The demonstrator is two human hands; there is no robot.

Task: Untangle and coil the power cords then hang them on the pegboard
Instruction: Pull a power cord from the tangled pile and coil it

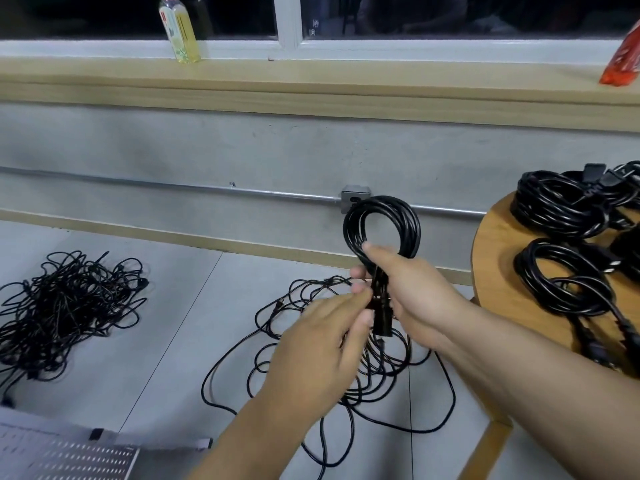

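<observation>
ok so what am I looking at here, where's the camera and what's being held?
No machine here: a person works with bare hands, filmed by one wide-angle camera worn on the head, looking forward and down. The right hand grips a coiled cord, its loop standing up; the left hand pinches the same cord lower down. On the floor lie a tangled pile and a loose cord under the hands. Finished coils sit on the round wooden table at right. The pegboard shows partly at bottom left.
</observation>
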